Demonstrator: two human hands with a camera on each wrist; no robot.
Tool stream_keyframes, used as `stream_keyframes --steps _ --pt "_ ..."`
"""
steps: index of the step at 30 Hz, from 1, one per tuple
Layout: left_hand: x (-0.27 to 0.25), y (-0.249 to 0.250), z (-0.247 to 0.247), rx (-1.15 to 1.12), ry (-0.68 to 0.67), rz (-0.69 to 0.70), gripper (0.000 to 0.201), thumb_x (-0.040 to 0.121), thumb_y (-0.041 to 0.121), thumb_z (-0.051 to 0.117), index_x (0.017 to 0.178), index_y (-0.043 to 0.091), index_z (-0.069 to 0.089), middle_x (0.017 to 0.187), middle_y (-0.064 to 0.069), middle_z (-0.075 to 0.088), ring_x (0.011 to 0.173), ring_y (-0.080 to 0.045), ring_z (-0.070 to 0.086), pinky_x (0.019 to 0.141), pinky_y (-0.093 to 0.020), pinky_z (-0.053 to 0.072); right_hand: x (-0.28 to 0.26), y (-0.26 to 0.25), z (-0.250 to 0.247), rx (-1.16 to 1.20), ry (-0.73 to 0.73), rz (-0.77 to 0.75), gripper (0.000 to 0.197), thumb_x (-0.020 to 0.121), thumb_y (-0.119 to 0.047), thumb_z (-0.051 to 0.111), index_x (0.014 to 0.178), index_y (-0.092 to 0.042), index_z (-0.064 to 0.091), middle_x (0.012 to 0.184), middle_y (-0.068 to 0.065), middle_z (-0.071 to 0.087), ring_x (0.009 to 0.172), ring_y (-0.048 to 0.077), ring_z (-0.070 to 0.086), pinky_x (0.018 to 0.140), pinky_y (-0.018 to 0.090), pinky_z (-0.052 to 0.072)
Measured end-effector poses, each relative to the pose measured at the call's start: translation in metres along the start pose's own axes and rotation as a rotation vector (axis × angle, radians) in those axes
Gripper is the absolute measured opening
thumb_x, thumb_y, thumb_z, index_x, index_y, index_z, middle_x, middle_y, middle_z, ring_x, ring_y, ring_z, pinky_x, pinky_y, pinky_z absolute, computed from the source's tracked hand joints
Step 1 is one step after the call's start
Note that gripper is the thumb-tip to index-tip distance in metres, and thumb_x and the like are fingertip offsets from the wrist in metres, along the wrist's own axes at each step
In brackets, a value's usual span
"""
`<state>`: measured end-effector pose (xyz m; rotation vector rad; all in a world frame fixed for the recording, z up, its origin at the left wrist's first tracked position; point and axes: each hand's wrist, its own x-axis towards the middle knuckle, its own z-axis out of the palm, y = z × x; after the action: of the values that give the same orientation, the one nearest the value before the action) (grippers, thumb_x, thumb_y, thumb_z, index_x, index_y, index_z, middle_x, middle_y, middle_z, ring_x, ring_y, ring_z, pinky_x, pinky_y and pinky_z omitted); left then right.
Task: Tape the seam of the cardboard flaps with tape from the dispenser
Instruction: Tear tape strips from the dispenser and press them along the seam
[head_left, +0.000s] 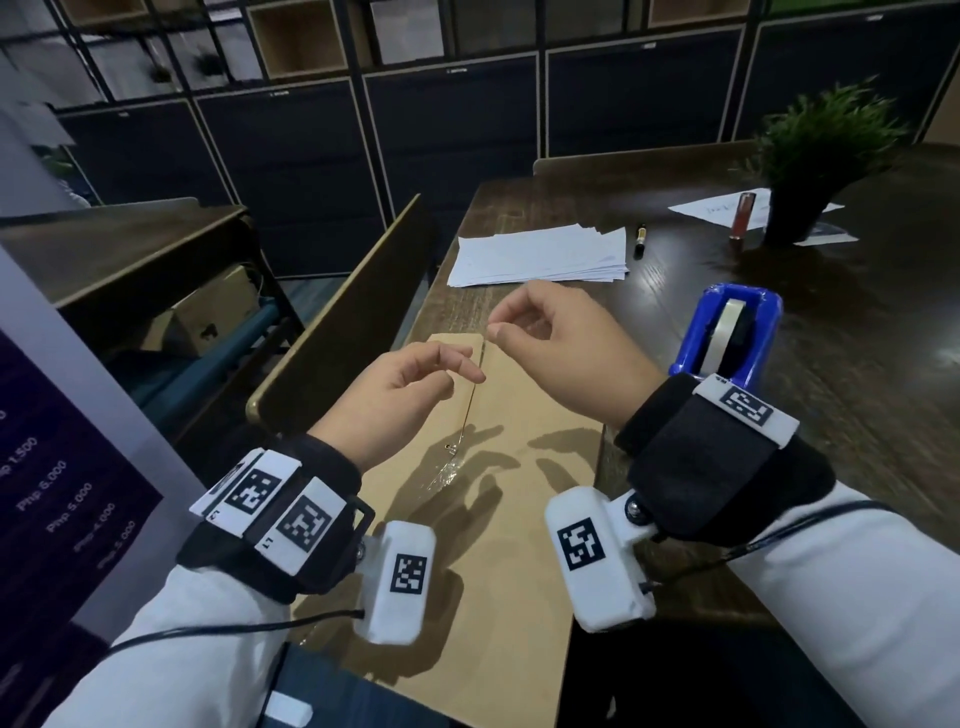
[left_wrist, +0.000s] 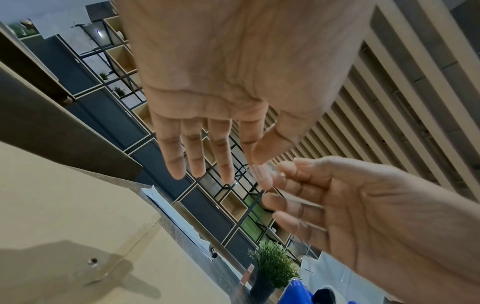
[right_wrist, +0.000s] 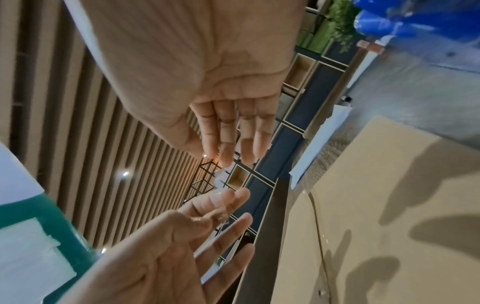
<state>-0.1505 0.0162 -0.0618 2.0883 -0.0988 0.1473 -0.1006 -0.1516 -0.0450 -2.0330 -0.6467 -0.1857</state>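
Observation:
Flat brown cardboard (head_left: 524, 467) lies on the dark table (head_left: 857, 374), with its seam (head_left: 470, 405) running away from me. A glossy clear piece of tape (head_left: 445, 474) lies over the near part of the seam. Above the seam, my left hand (head_left: 465, 375) and right hand (head_left: 494, 326) each pinch one end of a short clear tape strip (left_wrist: 261, 175) between thumb and forefinger. The strip is hard to see and shows faintly in the right wrist view (right_wrist: 219, 176). The blue tape dispenser (head_left: 727, 338) stands just right of my right wrist.
A stack of white paper (head_left: 540, 254) and a marker (head_left: 640, 240) lie beyond the cardboard. A potted plant (head_left: 815, 156) and a red tube (head_left: 742, 213) stand at the far right. A wooden chair back (head_left: 343, 312) rises along the table's left edge.

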Motion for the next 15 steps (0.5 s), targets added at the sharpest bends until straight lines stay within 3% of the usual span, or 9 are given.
stream_keyframes --steps 3,6,8,12,15 --pt "-0.0013 -0.0023 -0.0008 -0.001 -0.006 0.007 0.037 0.091 -0.001 0.044 0.091 0.026 0.069 0.128 0.009 0.058 0.120 0.003 0.050 0.096 -0.020 0.038 0.0027 0.0057 0.0020 0.105 -0.114 0.154 0.015 0.091 -0.024 0.055 0.097 -0.014 0.065 0.097 0.002 0.069 0.090 0.018 0.065 0.085 0.040 0.055" --pt "-0.0008 -0.0055 -0.0028 0.021 -0.011 0.013 0.037 0.091 0.000 0.045 0.095 0.028 0.069 0.129 0.009 0.059 0.122 -0.002 0.050 0.099 -0.025 0.038 0.0021 0.0047 0.0033 0.237 -0.251 0.272 0.022 0.093 -0.021 0.050 0.105 -0.010 0.065 0.105 0.001 0.070 0.088 0.015 0.065 0.083 0.033 0.056" --pt "-0.0005 -0.0068 -0.0041 0.026 -0.021 0.019 0.036 0.091 0.000 0.046 0.097 0.027 0.068 0.125 0.010 0.061 0.121 -0.005 0.051 0.098 -0.025 0.038 0.0018 0.0034 0.0045 0.305 -0.294 0.294 0.018 0.092 -0.024 0.054 0.099 -0.013 0.067 0.101 -0.005 0.071 0.088 0.014 0.066 0.084 0.030 0.055" --pt "-0.0002 -0.0073 -0.0059 0.037 -0.023 0.022 0.033 0.091 0.004 0.048 0.097 0.029 0.068 0.117 0.011 0.066 0.117 -0.007 0.054 0.104 -0.036 0.039 0.0026 0.0009 0.0079 0.302 -0.247 0.266 0.009 0.091 -0.025 0.061 0.087 -0.018 0.066 0.095 -0.005 0.070 0.081 0.011 0.066 0.078 0.027 0.055" --pt "-0.0011 -0.0069 -0.0062 0.026 -0.031 0.016 0.026 0.084 0.016 0.051 0.093 0.032 0.070 0.117 0.013 0.066 0.116 -0.007 0.055 0.104 -0.036 0.040 0.0039 0.0007 0.0101 0.291 -0.207 0.234 0.010 0.092 -0.019 0.060 0.088 -0.013 0.066 0.089 -0.001 0.068 0.081 0.012 0.066 0.077 0.027 0.054"
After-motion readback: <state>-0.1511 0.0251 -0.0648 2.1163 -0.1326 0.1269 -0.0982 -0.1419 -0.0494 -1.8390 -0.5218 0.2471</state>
